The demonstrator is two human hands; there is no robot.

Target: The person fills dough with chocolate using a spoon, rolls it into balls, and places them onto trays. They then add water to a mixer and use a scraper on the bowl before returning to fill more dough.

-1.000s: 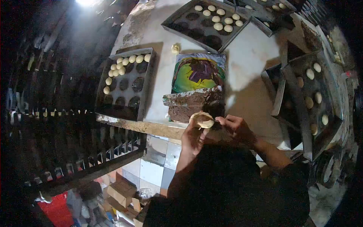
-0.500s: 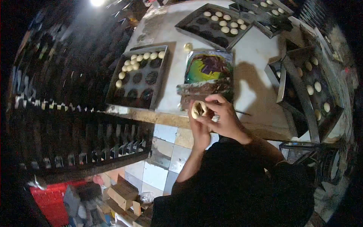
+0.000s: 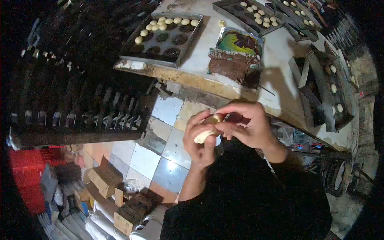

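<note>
Pale dough point(image 3: 205, 132) is held in both hands, down near the table point(image 3: 280, 52) edge, over the floor tiles point(image 3: 162, 162). It is cupped in the curled fingers of the left hand point(image 3: 198, 147) and pinched by the right hand point(image 3: 248, 126) fingertips.

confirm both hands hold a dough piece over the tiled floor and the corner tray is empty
No: in the head view the tray has dough balls along its far side. The left hand and right hand hold the dough piece over the floor.

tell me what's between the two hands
A pale dough piece, cupped in the left hand and pinched by the right hand; the head view shows it.
</note>
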